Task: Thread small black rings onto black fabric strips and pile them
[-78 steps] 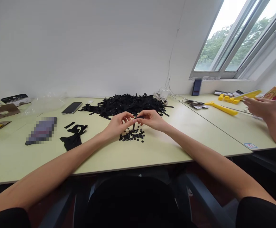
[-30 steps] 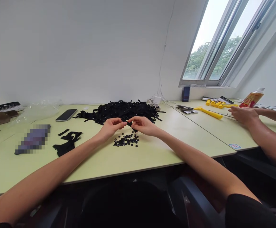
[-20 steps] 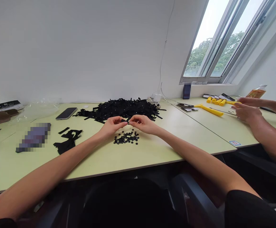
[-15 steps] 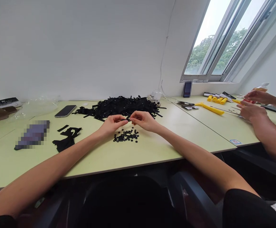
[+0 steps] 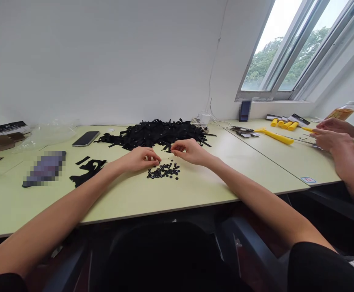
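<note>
Black rings (image 5: 163, 171) sit inside the desk edge (image 5: 134, 213), below left hand (image 5: 139, 159) and right hand (image 5: 189, 151), fingers (image 5: 177, 147) curled.

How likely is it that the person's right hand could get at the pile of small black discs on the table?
Very likely, yes: the right hand hangs just beside and above the pile of small black discs, and no object seems to stand between them.
</note>
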`<state>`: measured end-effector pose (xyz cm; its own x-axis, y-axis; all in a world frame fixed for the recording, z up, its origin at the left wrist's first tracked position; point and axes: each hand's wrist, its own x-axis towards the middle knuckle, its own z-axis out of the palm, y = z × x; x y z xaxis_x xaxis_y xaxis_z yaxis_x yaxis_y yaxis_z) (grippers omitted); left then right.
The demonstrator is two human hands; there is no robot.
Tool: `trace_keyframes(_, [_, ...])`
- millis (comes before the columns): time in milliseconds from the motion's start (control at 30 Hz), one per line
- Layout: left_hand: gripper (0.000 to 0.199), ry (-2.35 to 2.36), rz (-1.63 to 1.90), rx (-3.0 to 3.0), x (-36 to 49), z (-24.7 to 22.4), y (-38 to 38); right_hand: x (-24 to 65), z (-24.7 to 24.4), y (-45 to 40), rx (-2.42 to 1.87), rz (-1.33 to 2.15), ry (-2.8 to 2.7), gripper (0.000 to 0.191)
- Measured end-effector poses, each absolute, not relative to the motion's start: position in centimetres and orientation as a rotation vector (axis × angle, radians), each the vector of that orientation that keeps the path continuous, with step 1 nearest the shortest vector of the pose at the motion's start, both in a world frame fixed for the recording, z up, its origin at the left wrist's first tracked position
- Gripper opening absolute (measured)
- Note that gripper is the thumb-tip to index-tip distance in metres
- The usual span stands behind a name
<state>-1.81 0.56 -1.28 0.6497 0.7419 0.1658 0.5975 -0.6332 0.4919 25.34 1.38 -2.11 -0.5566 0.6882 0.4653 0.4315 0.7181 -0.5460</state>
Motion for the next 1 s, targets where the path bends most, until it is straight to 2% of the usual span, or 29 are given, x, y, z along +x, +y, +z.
trace_keyframes(300, [0.028, 1.137, 0.425, 2.472, -0.7, -0.9, -0.3, 24.9, -2.2, 0.8, -0.840, 0.525, -2.279, 0.018])
trace_keyframes(433, [0.027, 1.204, 0.620, 2.297, -0.6, -1.6, -0.2, 24.8, -2.1, 0.5, -0.817, 0.584, -2.279, 0.017])
trace_keyframes(600, [0.036, 1.137, 0.940, 2.030, 0.1, -2.1, 0.0, 24.5, -2.0, 0.0, -0.764, 0.626, -2.321, 0.017])
trace_keyframes(1000, [0.037, 0.963, 0.950, 1.899, 1.1, -2.6, -0.4, 24.4, -1.9, -0.1, -0.774, 0.577, -2.283, 0.025])
